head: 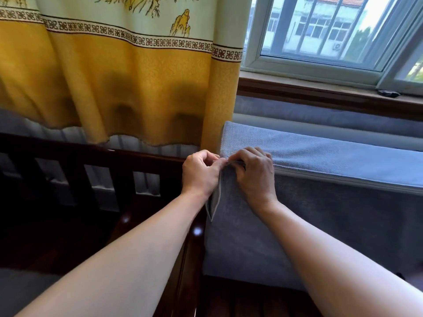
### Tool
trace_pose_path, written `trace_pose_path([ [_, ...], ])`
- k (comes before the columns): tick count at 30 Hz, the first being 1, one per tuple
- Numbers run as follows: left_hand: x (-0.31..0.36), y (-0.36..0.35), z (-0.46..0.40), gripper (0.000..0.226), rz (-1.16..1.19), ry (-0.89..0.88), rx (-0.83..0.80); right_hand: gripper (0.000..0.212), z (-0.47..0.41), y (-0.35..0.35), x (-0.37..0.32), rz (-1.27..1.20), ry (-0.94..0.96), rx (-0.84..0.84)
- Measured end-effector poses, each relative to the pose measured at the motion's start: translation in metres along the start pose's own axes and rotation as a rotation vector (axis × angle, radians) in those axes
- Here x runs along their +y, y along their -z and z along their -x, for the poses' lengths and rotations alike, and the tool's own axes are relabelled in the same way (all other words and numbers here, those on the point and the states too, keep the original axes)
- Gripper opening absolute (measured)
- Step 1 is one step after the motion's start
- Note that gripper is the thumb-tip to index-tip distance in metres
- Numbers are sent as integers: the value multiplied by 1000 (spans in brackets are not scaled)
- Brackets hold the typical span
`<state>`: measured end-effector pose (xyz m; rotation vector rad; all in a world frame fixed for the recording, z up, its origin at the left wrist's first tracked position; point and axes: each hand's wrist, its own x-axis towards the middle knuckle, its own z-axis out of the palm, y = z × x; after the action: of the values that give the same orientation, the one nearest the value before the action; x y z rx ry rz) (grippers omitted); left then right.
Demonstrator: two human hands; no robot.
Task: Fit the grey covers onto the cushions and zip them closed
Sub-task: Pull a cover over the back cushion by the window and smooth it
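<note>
A large cushion in a grey cover stands on edge on the right, with its zipper seam running along the upper front edge. Both hands meet at the cover's top left corner. My left hand pinches the cover's edge there, fingers curled. My right hand grips the fabric just right of it, fingers folded over the seam. A loose flap of the cover hangs below my left wrist. The zipper pull is hidden between the fingers.
A dark wooden slatted frame runs along the left and under the cushion. A yellow patterned curtain hangs behind it. A window and wooden sill lie behind the cushion, with another grey cushion below the sill.
</note>
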<state>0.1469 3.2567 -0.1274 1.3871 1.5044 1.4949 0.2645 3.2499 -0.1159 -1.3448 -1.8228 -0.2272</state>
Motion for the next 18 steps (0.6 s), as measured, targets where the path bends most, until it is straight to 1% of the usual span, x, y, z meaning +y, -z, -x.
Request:
trace_pose_path([
  [3,-10,6,-3,31,71,67,-62,5,-2,1,1,38,19,-26],
  [7,-32,8,-6,29,46,160,-156,8,0,0,0,69,21,-21],
  [10,-52,3,-6,34,-12,242,-218,9,1,-2,-3,41,-4,19],
  [12,-61,3,-1,31,34,315,-271,13,3,-6,-5,80,79,6],
  [14,-66,3,-1,22,97,330,-296,19,5,-8,-1,164,233,-51],
  [16,-69,4,-1,25,130,311,-304,21,2,-10,5,224,345,-111],
  [18,-71,1,1,29,205,313,-297,17,-1,-12,8,229,377,-108],
])
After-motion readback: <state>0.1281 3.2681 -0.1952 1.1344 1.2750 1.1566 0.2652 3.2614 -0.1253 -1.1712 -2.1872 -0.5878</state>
